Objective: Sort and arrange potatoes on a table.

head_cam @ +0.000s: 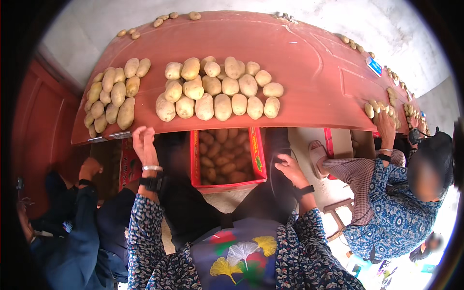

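My left hand is raised at the front edge of the red table, with loosely bent fingers and nothing seen in them. Over my right thigh hovers my right hand, fingers apart and holding nothing that shows. Potatoes lie before me on the tabletop, in uneven rows with some stacked on others. Between my knees, partly under the table, a red cardboard box holds many more potatoes. A second heap of potatoes lies to the left on the table.
A person in dark blue sits at my left beside another box. At my right, a person in a blue patterned top reaches to potatoes. A blue-and-white packet and small potatoes lie along the far edge.
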